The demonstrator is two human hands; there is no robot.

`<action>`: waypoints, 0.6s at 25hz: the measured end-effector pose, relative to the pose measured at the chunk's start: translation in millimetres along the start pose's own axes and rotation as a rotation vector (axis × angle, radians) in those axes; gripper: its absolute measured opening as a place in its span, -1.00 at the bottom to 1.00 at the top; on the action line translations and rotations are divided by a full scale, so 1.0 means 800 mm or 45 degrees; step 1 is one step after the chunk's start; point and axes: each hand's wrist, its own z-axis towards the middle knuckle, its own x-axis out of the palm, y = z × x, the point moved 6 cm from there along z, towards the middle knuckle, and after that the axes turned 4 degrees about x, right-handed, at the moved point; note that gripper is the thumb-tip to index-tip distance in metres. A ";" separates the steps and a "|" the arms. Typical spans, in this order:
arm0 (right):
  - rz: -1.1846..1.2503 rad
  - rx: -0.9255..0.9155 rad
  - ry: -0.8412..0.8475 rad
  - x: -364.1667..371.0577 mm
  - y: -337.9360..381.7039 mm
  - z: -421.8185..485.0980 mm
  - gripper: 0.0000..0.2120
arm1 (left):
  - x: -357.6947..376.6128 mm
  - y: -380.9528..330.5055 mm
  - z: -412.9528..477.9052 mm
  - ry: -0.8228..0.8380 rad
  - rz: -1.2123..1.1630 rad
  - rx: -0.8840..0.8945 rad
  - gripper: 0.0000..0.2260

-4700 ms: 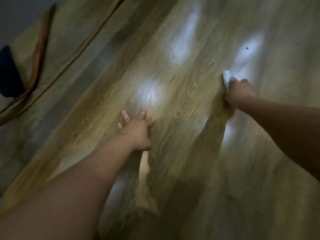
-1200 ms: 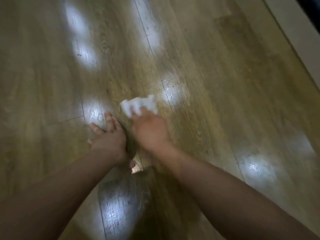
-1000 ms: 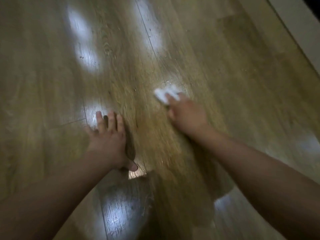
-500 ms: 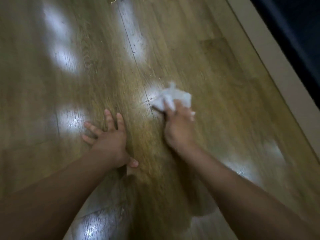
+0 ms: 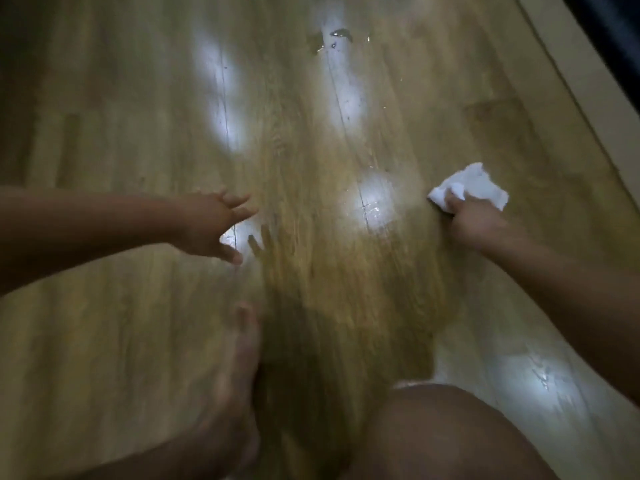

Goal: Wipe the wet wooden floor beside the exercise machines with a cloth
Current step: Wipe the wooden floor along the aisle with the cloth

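Leftmost, the left hand reaches over the wooden floor with its fingers spread and straight, holding nothing, though whether the palm touches the boards cannot be told; below it a bare foot stands on the planks. Further along, a small puddle glints at the top, a wet sheen lies mid-floor, and a bare knee fills the bottom. Rightmost, the right hand grips a crumpled white cloth against the floor, near the pale skirting board.
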 end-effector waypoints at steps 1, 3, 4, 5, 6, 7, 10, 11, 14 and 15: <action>-0.026 -0.094 -0.010 0.012 0.036 -0.006 -0.42 | 0.001 0.007 0.002 -0.039 0.025 0.034 -0.12; -0.143 -0.410 0.094 0.053 0.119 -0.033 -0.44 | -0.002 0.009 0.014 -0.107 0.070 0.085 -0.15; -0.258 -0.584 0.162 0.072 0.157 -0.047 -0.43 | 0.005 0.002 0.025 -0.122 0.041 0.108 -0.17; -0.372 -0.697 0.243 0.089 0.184 -0.060 -0.42 | 0.014 -0.007 0.040 -0.162 -0.038 0.113 -0.18; -0.464 -0.732 0.263 0.098 0.200 -0.064 -0.39 | 0.021 -0.019 0.060 -0.215 -0.125 0.111 -0.19; -0.472 -0.729 0.255 0.095 0.207 -0.061 -0.38 | 0.025 -0.034 0.082 -0.268 -0.230 0.116 -0.20; -0.250 -0.403 -0.026 0.036 0.122 -0.001 -0.46 | 0.027 -0.074 0.131 -0.418 -0.441 0.131 -0.23; -0.182 -0.214 -0.140 0.009 0.057 0.022 -0.40 | 0.030 -0.081 0.137 -0.436 -0.461 0.116 -0.23; -0.033 0.498 -0.202 -0.049 -0.172 0.040 -0.26 | 0.038 -0.079 0.142 -0.470 -0.509 0.051 -0.17; 0.069 0.690 -0.163 -0.055 -0.213 0.030 -0.31 | 0.037 -0.075 0.141 -0.462 -0.495 0.051 -0.16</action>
